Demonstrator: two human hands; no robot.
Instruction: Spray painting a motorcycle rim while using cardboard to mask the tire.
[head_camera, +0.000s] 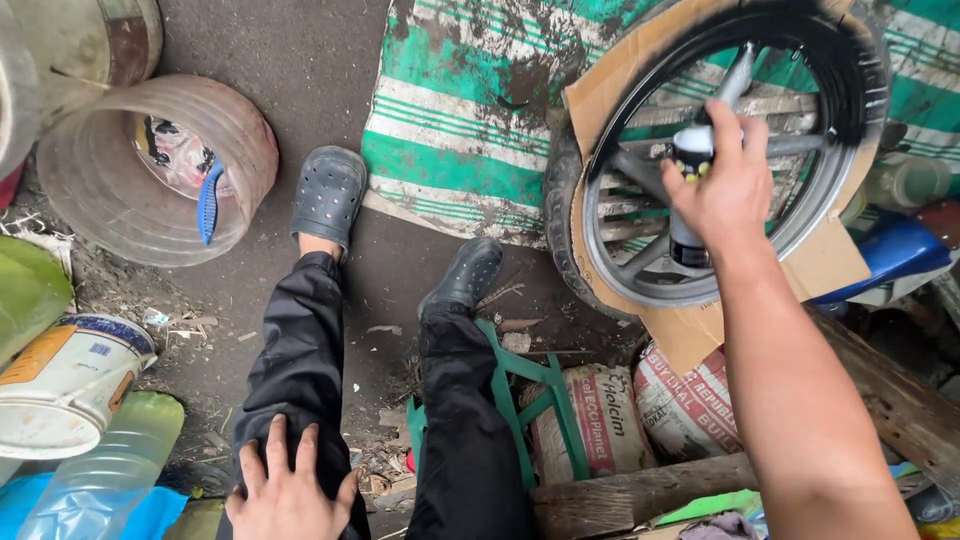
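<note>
Our left hand (288, 488) lies flat and spread on our knee, holding nothing, well apart from the work. Our right hand (722, 185) grips a spray can (688, 200) upright, just before the wheel (720, 150) leaning against cardboard (690, 335).

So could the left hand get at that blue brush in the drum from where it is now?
Probably not without leaning. The left hand rests flat on the left knee, while the brush sits inside the drum beyond the left foot. Nothing blocks the way; it just looks too far for the arm alone.
</note>
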